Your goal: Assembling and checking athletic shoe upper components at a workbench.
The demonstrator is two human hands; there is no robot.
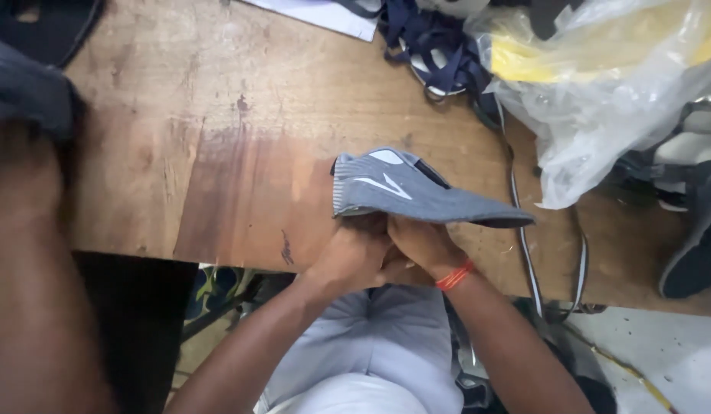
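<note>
Grey shoe upper (417, 192): knit, white stripe marks on its side, dark lining showing at the open end; held flat at the near edge of the worktop (217, 153), over both hands.
Left hand (348, 257): under the upper's left part, grip closed on its lower edge.
Right hand (420, 241): beside and touching the left, grip closed on the same edge; orange band (455, 276) on the wrist.
Worktop: worn brown wood, darker stain in the middle.
Clear plastic bag (600, 84): far right, crumpled, yellow contents inside, just beyond the upper's tip.
Navy straps (432, 46): tangled heap at the far edge, left of the bag.
White sheet (325, 15): far edge, partly cut off.
Dark shoe parts (692, 261): right edge, blurred.
</note>
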